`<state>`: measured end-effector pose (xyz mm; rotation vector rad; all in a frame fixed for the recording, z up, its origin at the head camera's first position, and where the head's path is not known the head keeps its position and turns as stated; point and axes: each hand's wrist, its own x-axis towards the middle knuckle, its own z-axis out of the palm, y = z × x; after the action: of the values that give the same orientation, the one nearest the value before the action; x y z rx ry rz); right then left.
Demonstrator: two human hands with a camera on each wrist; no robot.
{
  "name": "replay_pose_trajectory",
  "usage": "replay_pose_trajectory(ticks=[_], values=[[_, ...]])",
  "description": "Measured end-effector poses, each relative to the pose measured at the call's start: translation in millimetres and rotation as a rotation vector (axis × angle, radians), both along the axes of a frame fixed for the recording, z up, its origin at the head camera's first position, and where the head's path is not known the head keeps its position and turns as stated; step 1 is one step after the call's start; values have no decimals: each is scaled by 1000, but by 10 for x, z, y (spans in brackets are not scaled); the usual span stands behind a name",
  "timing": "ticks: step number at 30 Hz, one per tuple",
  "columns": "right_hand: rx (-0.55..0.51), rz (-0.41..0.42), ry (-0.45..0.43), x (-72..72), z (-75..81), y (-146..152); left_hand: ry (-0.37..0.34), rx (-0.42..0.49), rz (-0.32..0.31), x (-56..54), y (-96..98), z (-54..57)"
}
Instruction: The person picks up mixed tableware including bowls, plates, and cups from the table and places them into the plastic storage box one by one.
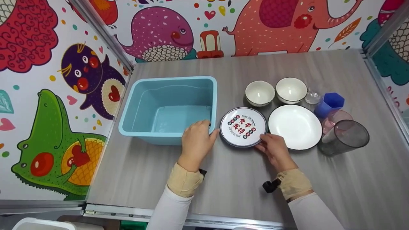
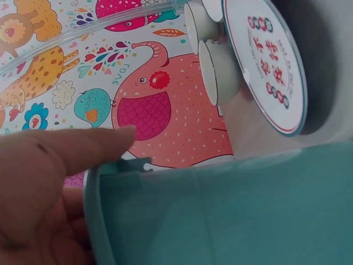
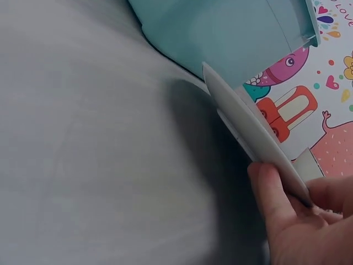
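A small white plate with red printed characters point(image 1: 243, 126) is held by its near right edge in my right hand point(image 1: 277, 152), thumb on top and fingers beneath. In the right wrist view the plate point(image 3: 256, 138) is seen edge-on, raised off the table with a shadow under it. My left hand point(image 1: 197, 140) grips the near right corner of a light blue plastic bin point(image 1: 159, 138), fingers curled over the rim. The left wrist view shows the thumb extended along the bin's edge point(image 2: 182, 171). Inside, the bin holds nothing visible.
Right of the held plate lies a larger white plate point(image 1: 295, 127). Behind are two white bowls point(image 1: 259, 93) and a small clear glass point(image 1: 312, 97). A blue cup point(image 1: 329, 103), a pink glass point(image 1: 337, 118) and a tall grey tumbler point(image 1: 343, 139) stand at the right. Patterned walls border the table.
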<state>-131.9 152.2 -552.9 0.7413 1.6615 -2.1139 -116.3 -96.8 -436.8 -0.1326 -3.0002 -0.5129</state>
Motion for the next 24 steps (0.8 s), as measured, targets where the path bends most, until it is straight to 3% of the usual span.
replay_pose_trajectory(ticks=[15,24], values=[[-49,23,107,103,19,167,-14,21,-25,-7,-38,3],[-116,8,143,141,205,239,-103,100,-18,-39,-59,45]])
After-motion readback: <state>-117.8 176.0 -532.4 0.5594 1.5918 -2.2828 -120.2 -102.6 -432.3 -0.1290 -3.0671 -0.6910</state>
